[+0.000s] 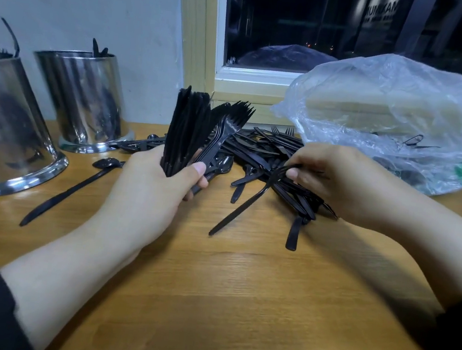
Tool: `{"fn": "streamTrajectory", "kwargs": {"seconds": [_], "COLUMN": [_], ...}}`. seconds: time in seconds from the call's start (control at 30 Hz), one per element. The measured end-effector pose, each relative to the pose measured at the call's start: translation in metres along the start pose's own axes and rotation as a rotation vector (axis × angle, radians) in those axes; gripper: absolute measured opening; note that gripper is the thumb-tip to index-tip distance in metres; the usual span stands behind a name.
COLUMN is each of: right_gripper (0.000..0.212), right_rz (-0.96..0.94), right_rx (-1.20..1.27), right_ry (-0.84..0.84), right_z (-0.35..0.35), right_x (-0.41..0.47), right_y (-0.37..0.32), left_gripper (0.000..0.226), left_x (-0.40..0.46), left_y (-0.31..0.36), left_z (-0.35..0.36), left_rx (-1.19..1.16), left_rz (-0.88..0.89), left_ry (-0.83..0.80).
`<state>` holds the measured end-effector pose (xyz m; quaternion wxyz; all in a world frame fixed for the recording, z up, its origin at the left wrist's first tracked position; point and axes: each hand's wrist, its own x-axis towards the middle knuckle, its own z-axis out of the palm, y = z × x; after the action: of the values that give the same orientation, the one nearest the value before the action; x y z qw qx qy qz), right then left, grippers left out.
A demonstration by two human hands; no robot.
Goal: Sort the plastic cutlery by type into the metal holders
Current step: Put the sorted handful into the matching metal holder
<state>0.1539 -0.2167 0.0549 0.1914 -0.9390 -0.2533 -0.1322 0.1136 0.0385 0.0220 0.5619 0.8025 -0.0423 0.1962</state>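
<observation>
My left hand (153, 186) grips an upright bundle of black plastic cutlery (191, 130), knives on its left and forks fanned to its right. My right hand (335, 184) pinches the head of a single black fork (245, 203) whose handle slants down toward me over the table. Behind both hands lies a loose pile of black cutlery (264, 152). Two metal holders stand at the left: the nearer one (1, 131) holds forks, the farther one (85, 100) shows a few black tips above its rim.
A long black spoon (69, 192) lies alone on the wooden table (223, 303) in front of the holders. A clear plastic bag (389, 115) with pale contents sits at the back right under a dark window (355, 30).
</observation>
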Motion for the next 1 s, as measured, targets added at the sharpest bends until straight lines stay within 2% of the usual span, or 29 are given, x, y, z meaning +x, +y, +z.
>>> {"fn": "streamTrajectory", "kwargs": {"seconds": [0.23,0.43,0.73,0.83,1.0], "right_gripper": [0.019,0.025,0.017,0.018,0.026], "right_rz": [0.02,0.094,0.183,0.193,0.197], "right_rx": [0.146,0.376,0.771,0.768,0.546], "right_ry": [0.16,0.279,0.374,0.389,0.315], "right_z": [0.004,0.008,0.019,0.018,0.006], "right_x": [0.0,0.002,0.006,0.006,0.004], "right_y": [-0.008,-0.012,-0.017,-0.017,-0.011], "left_gripper": [0.01,0.009,0.015,0.017,0.014], "left_x": [-0.007,-0.01,-0.012,-0.012,-0.013], "left_y": [0.002,0.005,0.003,0.003,0.003], "left_z": [0.004,0.006,0.006,0.007,0.008], "left_rx": [0.017,0.031,-0.146,-0.188,-0.181], "left_rz": [-0.061,-0.061,-0.106,-0.102,-0.082], "left_ry": [-0.194,-0.258,-0.346,-0.375,-0.364]}}
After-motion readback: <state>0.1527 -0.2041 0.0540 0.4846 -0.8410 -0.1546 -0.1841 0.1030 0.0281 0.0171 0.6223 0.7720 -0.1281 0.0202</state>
